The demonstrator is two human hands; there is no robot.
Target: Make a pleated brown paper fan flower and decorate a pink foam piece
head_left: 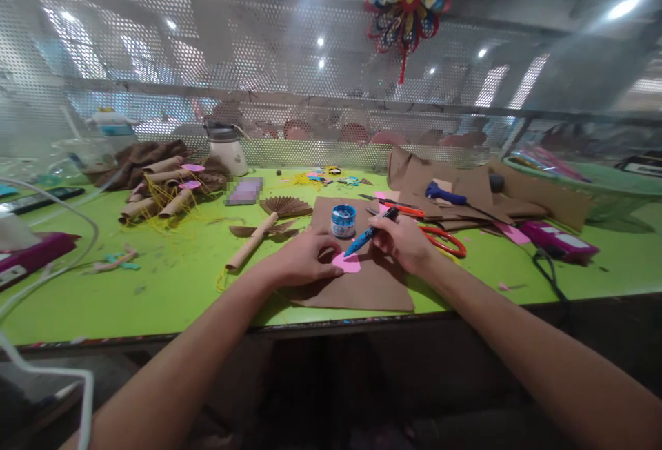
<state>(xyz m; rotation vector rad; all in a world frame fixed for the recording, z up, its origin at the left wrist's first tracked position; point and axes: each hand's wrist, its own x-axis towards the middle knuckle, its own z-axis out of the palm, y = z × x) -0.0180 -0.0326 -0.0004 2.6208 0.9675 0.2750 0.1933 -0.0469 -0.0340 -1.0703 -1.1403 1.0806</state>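
A small pink piece of paper [352, 263] lies on a brown sheet of kraft paper [362, 293] in the middle of the table. My left hand [309, 257] is closed at the left edge of the pink paper, gripping it between thumb and fingers. Between the fingers of my right hand [400, 238] is a blue marker [366, 236], its tip pointing down at the pink paper. Whether the tip touches, I cannot tell. Just behind the hands stands a small clear jar with blue on it [343, 221].
Orange-handled scissors [445, 240] and a blue glue gun [445, 193] lie at the right. Beyond are brown paper sheets [465, 185] and a green basket [610, 191]. Leftward are a brown paper roll [252, 242], a pile of rolls [173, 188] and a white cable [46, 291].
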